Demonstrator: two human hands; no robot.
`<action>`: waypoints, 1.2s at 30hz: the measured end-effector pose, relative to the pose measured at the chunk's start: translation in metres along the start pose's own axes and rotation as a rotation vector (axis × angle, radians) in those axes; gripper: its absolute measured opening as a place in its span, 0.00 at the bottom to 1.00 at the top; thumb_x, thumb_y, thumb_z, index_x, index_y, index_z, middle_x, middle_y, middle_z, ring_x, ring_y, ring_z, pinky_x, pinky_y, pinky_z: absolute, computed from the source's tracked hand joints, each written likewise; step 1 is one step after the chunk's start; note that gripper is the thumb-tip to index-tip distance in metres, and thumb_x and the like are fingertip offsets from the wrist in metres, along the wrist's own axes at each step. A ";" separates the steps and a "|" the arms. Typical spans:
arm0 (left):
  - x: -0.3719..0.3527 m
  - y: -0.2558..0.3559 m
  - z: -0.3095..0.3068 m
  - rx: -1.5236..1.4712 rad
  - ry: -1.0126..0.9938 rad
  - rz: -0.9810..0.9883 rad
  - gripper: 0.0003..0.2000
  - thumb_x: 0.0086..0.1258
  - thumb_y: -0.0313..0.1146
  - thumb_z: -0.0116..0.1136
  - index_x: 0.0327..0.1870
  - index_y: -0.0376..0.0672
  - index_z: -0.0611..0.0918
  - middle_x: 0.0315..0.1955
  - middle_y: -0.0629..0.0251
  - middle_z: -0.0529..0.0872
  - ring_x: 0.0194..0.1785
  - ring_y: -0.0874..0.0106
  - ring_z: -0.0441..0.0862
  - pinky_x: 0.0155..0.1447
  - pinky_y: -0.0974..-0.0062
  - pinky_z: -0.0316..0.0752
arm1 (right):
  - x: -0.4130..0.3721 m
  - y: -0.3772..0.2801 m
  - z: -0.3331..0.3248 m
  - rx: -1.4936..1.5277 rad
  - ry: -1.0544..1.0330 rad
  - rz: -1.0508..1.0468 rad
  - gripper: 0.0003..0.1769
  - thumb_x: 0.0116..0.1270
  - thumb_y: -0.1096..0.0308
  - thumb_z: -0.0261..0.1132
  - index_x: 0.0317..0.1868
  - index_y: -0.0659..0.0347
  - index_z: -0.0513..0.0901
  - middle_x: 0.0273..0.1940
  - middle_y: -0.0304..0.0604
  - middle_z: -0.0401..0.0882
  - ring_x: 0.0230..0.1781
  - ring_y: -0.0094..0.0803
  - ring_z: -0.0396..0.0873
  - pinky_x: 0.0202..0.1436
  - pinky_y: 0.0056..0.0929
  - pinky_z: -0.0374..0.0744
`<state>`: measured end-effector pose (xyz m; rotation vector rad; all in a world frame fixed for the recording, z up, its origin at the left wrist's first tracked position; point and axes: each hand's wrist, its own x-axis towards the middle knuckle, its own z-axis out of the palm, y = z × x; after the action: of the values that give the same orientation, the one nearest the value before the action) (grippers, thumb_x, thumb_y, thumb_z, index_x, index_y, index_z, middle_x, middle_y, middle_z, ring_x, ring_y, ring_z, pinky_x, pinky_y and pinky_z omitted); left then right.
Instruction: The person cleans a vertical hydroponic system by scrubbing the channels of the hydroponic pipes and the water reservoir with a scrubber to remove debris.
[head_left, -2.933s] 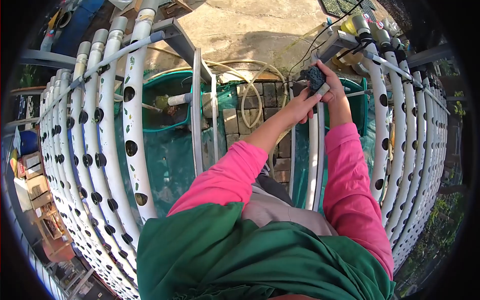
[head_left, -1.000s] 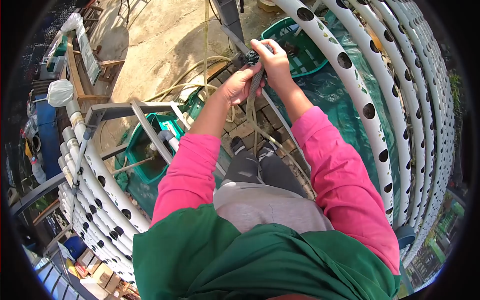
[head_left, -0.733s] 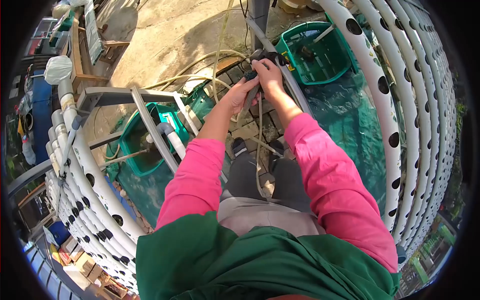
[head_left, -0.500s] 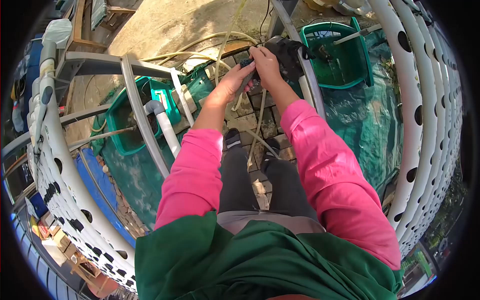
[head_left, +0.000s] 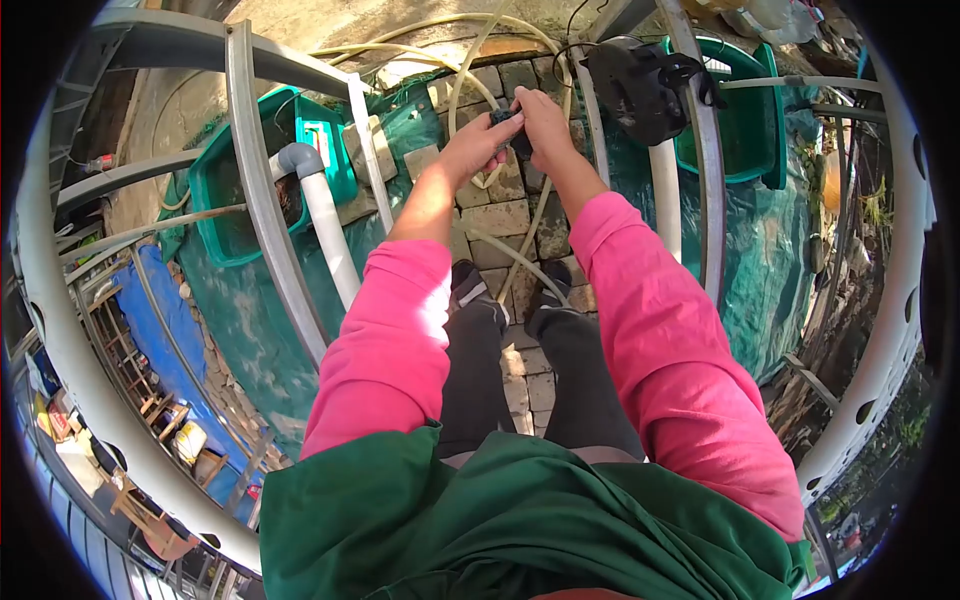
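Both my hands meet in front of me above the brick path. My left hand (head_left: 470, 152) is closed around a small dark object with a rough, mesh-like surface (head_left: 521, 146). From the other side my right hand (head_left: 545, 128) grips the same object, thumb and fingers bent over its top. Fingers cover most of it, so I cannot tell its exact kind. A pale yellow hose (head_left: 541, 215) runs below the hands, between my shoes. To the right of my right hand, a black bag (head_left: 635, 92) with straps hangs at the metal frame.
Metal posts (head_left: 262, 190) stand on both sides. Green tubs sit at left (head_left: 207, 215) and right (head_left: 777, 140), with a white elbowed pipe (head_left: 328, 225) by the left one. Large white pipes with holes (head_left: 880, 390) curve along the edges. Green sheeting (head_left: 265, 335) covers the ground.
My view has shifted forward, and the side pipes have slid outward. Both hands still hold the dark object, which now lies clear of the black bag and over the bricks.
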<state>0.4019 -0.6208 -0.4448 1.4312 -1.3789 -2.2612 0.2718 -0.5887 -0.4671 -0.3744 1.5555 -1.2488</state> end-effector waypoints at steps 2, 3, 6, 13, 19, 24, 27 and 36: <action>-0.010 -0.005 -0.002 0.066 -0.017 -0.050 0.21 0.71 0.56 0.56 0.40 0.43 0.74 0.28 0.74 0.75 0.27 0.83 0.69 0.27 0.83 0.63 | -0.009 0.011 0.003 0.096 0.006 0.051 0.15 0.65 0.58 0.60 0.29 0.62 0.78 0.25 0.37 0.72 0.26 0.24 0.68 0.29 0.28 0.68; -0.014 -0.008 -0.004 0.083 -0.017 -0.096 0.23 0.71 0.55 0.56 0.48 0.41 0.75 0.31 0.73 0.75 0.28 0.82 0.69 0.27 0.83 0.63 | -0.012 0.014 0.004 0.069 -0.009 0.061 0.15 0.66 0.57 0.61 0.30 0.62 0.78 0.26 0.36 0.72 0.26 0.24 0.67 0.29 0.28 0.67; -0.025 -0.026 -0.001 -0.008 0.025 -0.017 0.27 0.71 0.54 0.56 0.60 0.42 0.73 0.35 0.71 0.76 0.28 0.81 0.70 0.28 0.82 0.63 | -0.022 0.022 0.006 0.090 -0.044 0.119 0.15 0.66 0.57 0.61 0.31 0.61 0.79 0.27 0.36 0.72 0.26 0.24 0.67 0.29 0.28 0.68; -0.044 -0.076 0.011 -0.022 0.178 -0.006 0.33 0.70 0.55 0.57 0.71 0.47 0.66 0.33 0.70 0.76 0.26 0.81 0.70 0.27 0.81 0.63 | -0.032 0.067 0.003 0.050 -0.250 0.143 0.14 0.68 0.57 0.61 0.30 0.58 0.77 0.27 0.35 0.71 0.28 0.24 0.70 0.31 0.26 0.69; -0.035 -0.128 0.001 0.038 0.242 -0.020 0.36 0.69 0.55 0.58 0.73 0.48 0.63 0.26 0.72 0.75 0.25 0.82 0.70 0.26 0.82 0.63 | -0.039 0.091 0.004 -0.032 -0.191 0.281 0.22 0.68 0.47 0.60 0.31 0.60 0.79 0.30 0.37 0.76 0.30 0.25 0.73 0.34 0.27 0.72; -0.010 -0.165 -0.031 0.122 0.279 0.033 0.36 0.68 0.55 0.60 0.74 0.50 0.64 0.19 0.71 0.74 0.21 0.80 0.70 0.26 0.80 0.65 | 0.003 0.179 -0.001 0.130 -0.162 0.375 0.29 0.68 0.38 0.60 0.28 0.58 0.80 0.26 0.35 0.77 0.26 0.24 0.73 0.35 0.27 0.74; 0.008 -0.202 -0.055 0.122 0.266 0.095 0.32 0.69 0.53 0.59 0.70 0.49 0.70 0.20 0.72 0.74 0.22 0.80 0.71 0.28 0.80 0.66 | 0.041 0.242 -0.006 -0.101 -0.291 0.264 0.21 0.65 0.48 0.64 0.28 0.58 0.80 0.25 0.36 0.76 0.24 0.26 0.73 0.32 0.28 0.74; 0.047 -0.238 -0.085 0.189 0.326 0.180 0.21 0.72 0.52 0.55 0.52 0.44 0.83 0.22 0.74 0.76 0.25 0.81 0.68 0.32 0.81 0.66 | 0.097 0.360 -0.022 -1.411 -0.389 -0.233 0.23 0.60 0.70 0.60 0.58 0.51 0.80 0.65 0.48 0.71 0.57 0.48 0.77 0.59 0.42 0.76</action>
<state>0.5215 -0.5624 -0.6646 1.5726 -1.5687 -1.7355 0.3404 -0.5054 -0.8245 -1.5978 1.8303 0.0116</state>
